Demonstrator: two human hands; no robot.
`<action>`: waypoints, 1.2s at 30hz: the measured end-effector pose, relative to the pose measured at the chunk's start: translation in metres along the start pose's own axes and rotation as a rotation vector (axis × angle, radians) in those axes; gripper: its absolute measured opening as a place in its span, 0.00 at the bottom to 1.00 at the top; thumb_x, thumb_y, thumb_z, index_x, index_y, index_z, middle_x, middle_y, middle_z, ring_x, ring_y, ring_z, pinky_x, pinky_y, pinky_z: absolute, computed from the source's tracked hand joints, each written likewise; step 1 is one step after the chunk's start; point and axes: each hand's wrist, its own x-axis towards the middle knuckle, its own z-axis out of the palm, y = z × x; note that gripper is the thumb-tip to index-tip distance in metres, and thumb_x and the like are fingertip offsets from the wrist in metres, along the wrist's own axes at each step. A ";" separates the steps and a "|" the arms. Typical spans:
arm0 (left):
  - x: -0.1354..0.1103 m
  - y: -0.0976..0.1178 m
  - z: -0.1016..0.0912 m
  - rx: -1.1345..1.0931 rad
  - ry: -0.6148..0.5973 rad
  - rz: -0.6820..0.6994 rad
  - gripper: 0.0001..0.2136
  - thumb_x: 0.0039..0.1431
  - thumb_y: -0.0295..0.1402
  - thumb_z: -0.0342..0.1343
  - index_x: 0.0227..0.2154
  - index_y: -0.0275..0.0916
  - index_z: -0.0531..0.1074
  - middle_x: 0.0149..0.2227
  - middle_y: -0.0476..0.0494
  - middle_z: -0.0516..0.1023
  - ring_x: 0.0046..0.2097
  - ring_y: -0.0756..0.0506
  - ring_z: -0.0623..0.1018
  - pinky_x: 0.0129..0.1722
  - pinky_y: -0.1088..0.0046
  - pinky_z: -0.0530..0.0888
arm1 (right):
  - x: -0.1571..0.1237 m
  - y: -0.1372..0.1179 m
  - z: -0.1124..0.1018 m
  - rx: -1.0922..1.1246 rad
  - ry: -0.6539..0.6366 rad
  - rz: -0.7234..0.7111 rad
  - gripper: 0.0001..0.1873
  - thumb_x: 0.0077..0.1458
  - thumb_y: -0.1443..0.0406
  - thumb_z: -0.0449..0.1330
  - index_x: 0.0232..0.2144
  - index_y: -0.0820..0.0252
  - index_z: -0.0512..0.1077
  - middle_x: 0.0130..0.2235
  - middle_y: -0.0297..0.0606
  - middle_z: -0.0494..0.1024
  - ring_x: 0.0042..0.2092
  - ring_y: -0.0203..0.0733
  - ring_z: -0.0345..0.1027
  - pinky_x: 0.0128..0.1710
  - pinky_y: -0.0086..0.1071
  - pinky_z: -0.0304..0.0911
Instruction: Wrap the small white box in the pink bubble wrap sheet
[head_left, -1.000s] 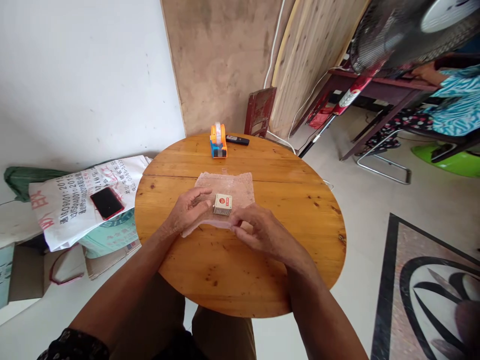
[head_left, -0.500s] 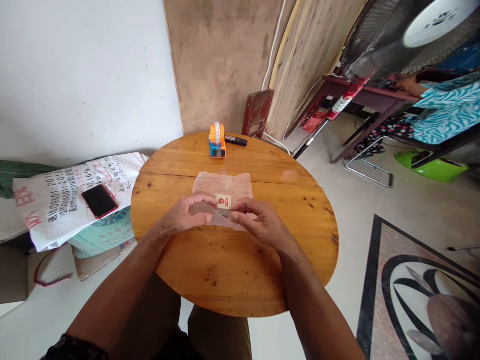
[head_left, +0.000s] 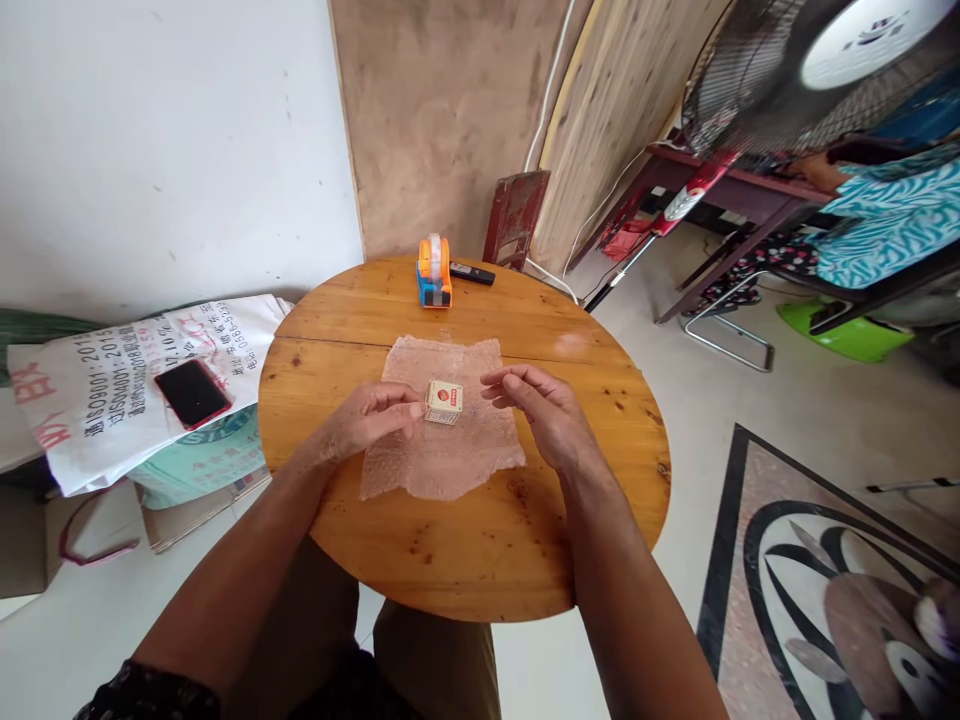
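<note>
A small cream box (head_left: 445,397) with a red label and a round emblem rests on a sheet of bubble wrap (head_left: 442,470), which lies spread on the round wooden table. My left hand (head_left: 373,418) is at the box's left side, its fingers stretched and the fingertips against or very near the edge; actual contact cannot be made out. On the other side, my right hand (head_left: 541,408) hovers over the wrap's right edge, fingers extended and apart from the box, holding nothing.
At the table's (head_left: 480,560) far side stand an orange and blue tape dispenser (head_left: 434,275) and a black remote-like object (head_left: 472,273). Left, a phone (head_left: 193,393) lies on white sacks (head_left: 112,370). A standing fan (head_left: 697,190) and a seated person (head_left: 892,230) are at right.
The near part of the bubble wrap, lifted over the box's front before, now lies flat toward me. My right hand has drawn away to the right; my left stays beside the box.
</note>
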 end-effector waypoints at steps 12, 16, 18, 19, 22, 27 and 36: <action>0.012 -0.035 0.005 0.234 0.163 0.092 0.31 0.47 0.25 0.51 0.59 0.35 0.65 0.44 0.39 0.80 0.33 0.50 0.74 0.32 0.74 0.72 | 0.009 0.032 0.027 -0.511 -0.136 -0.191 0.25 0.47 0.67 0.64 0.50 0.57 0.71 0.48 0.43 0.78 0.48 0.48 0.72 0.49 0.41 0.65; 0.011 -0.034 0.006 0.278 0.172 0.090 0.31 0.46 0.23 0.51 0.58 0.35 0.67 0.44 0.40 0.80 0.34 0.49 0.75 0.33 0.74 0.73 | 0.001 0.021 0.024 -0.509 -0.188 -0.181 0.20 0.47 0.66 0.65 0.45 0.56 0.72 0.43 0.38 0.80 0.43 0.45 0.73 0.44 0.36 0.65; 0.011 -0.034 0.007 0.292 0.173 0.094 0.30 0.45 0.23 0.51 0.56 0.35 0.69 0.44 0.40 0.80 0.36 0.48 0.76 0.35 0.72 0.74 | -0.001 0.018 0.025 -0.550 -0.201 -0.161 0.19 0.46 0.65 0.65 0.43 0.56 0.72 0.41 0.37 0.80 0.41 0.44 0.72 0.42 0.35 0.64; 0.012 -0.034 0.007 0.300 0.174 0.097 0.29 0.45 0.23 0.51 0.55 0.35 0.69 0.44 0.40 0.80 0.37 0.48 0.77 0.36 0.72 0.75 | -0.002 0.017 0.026 -0.566 -0.202 -0.151 0.18 0.46 0.65 0.65 0.42 0.56 0.72 0.40 0.37 0.80 0.40 0.44 0.72 0.41 0.35 0.64; 0.012 -0.034 0.008 0.328 0.175 0.103 0.28 0.45 0.22 0.50 0.53 0.35 0.71 0.45 0.40 0.81 0.38 0.46 0.77 0.38 0.69 0.76 | -0.002 0.018 0.028 -0.559 -0.205 -0.137 0.17 0.47 0.64 0.65 0.42 0.56 0.71 0.40 0.36 0.80 0.39 0.43 0.71 0.39 0.33 0.62; 0.011 -0.032 0.008 0.357 0.169 0.091 0.29 0.44 0.21 0.50 0.53 0.35 0.71 0.45 0.40 0.81 0.39 0.45 0.78 0.38 0.69 0.76 | 0.000 0.025 0.025 -0.487 -0.250 -0.126 0.17 0.48 0.65 0.64 0.42 0.56 0.70 0.39 0.36 0.79 0.39 0.41 0.70 0.38 0.32 0.63; 0.012 -0.034 0.008 0.333 0.164 0.112 0.28 0.45 0.21 0.50 0.53 0.34 0.72 0.45 0.39 0.80 0.40 0.46 0.78 0.38 0.69 0.76 | 0.001 0.025 0.022 -0.480 -0.235 -0.143 0.18 0.48 0.67 0.64 0.44 0.57 0.70 0.40 0.37 0.79 0.40 0.42 0.72 0.39 0.33 0.65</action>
